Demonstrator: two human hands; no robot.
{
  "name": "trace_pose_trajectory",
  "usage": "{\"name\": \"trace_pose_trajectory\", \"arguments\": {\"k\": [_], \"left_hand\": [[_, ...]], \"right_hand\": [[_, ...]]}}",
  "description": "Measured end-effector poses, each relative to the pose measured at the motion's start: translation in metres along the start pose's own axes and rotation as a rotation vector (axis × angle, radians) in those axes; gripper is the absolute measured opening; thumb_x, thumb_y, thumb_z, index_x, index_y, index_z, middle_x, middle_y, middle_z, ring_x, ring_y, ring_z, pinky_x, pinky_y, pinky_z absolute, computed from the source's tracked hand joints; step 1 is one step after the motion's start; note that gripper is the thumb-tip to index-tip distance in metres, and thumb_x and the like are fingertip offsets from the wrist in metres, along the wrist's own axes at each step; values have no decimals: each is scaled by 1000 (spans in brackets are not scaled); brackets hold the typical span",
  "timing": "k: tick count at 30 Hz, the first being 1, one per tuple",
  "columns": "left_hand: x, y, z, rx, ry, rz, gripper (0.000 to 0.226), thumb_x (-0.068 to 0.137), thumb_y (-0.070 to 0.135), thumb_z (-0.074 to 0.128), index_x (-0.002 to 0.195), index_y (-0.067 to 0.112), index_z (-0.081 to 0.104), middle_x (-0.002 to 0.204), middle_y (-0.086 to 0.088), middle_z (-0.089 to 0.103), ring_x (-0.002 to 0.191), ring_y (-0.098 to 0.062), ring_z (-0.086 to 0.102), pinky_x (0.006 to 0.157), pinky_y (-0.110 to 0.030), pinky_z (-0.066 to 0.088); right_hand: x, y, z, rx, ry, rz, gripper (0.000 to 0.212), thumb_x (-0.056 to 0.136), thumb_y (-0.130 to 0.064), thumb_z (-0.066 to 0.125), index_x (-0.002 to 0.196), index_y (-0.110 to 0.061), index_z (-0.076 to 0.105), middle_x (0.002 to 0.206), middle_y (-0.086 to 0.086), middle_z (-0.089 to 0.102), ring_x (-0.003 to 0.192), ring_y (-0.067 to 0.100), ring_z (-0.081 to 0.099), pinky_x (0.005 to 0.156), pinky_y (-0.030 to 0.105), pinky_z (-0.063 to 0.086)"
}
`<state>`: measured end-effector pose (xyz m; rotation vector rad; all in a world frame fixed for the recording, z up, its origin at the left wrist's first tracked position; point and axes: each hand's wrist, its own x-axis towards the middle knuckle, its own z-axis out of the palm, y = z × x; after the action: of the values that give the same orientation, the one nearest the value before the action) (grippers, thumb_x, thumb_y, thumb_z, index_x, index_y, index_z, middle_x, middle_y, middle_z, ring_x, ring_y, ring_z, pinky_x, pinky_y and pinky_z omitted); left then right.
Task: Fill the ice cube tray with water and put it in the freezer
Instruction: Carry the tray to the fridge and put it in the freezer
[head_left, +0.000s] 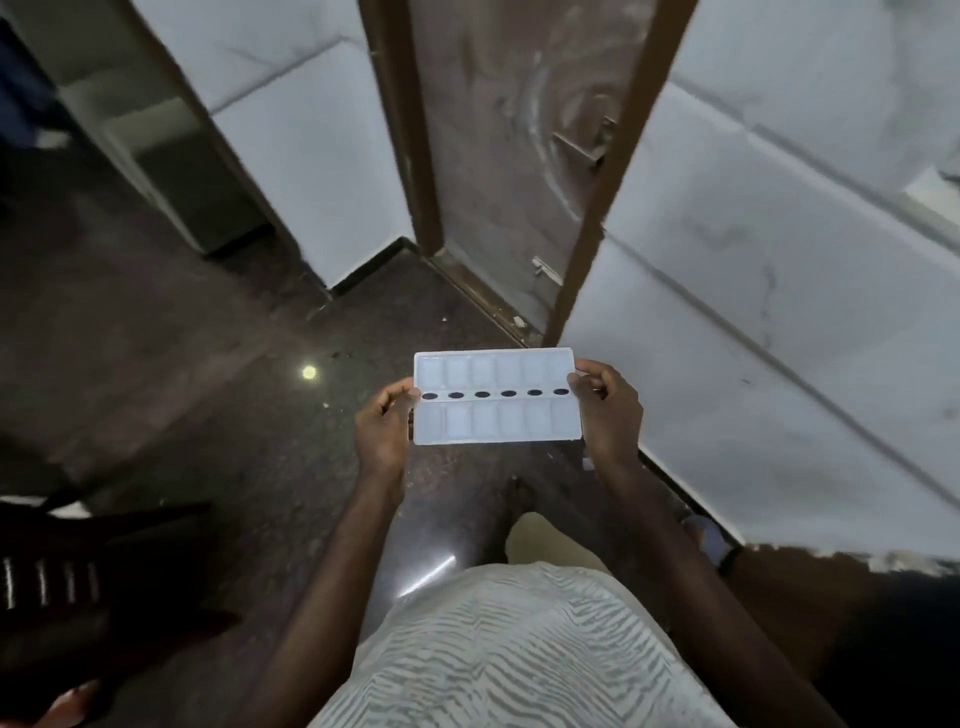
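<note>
Head view: I see the tray (496, 415) held up in front of the person, over the floor (218, 395), one hand at each short end. It is a pale, milky white plastic, long side across the picture, with two rows of six box-shaped cells. A flat strip runs down the middle between the rows, with six dark oval holes in it. The cells look faintly bluish; I cannot tell from here whether there is water in them.

The left hand (382, 431) pinches the tray's left end, its fingers (400, 391) curled onto the rim. The right hand (608, 415) grips the right end the same way, thumb on top near the far corner. A dark wristband (709, 543) shows on the right arm, nearer the camera than the tray.

Beyond the tray stands a brown door (493, 156) in a brown frame, scuffed and dusty, with a metal latch (582, 143) on it. White walls (753, 270) run off to either side of the door, the right one just beside the tray. The floor under the tray is dark speckled stone, with a bright spot of reflected light (309, 372) to the tray's left. Below the tray I see a grey-and-white striped shirt (498, 649) and a bare foot (519, 496). Dark furniture (104, 597) sits well to the lower left.
</note>
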<state>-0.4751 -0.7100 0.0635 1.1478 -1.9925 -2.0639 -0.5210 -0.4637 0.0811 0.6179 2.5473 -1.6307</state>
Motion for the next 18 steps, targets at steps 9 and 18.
{"name": "trace_pose_trajectory", "arguments": {"k": [9,18], "left_hand": [[44,23,-6,-172,248,-50,16,95,14,67,108,13,77,100,-12,79,83,-22,71,73,-39,57],[74,34,-25,-334,440,-84,16,96,11,67,108,8,76,101,-14,78,82,-23,71,69,-36,57]], "right_hand": [[80,-48,64,-62,-253,-116,13,96,-30,69,109,-33,71,106,-12,73,97,9,69,91,41,60],[127,-101,138,-129,-448,-220,22,97,-25,69,118,-20,74,108,-7,76,99,10,70,94,38,59]]}}
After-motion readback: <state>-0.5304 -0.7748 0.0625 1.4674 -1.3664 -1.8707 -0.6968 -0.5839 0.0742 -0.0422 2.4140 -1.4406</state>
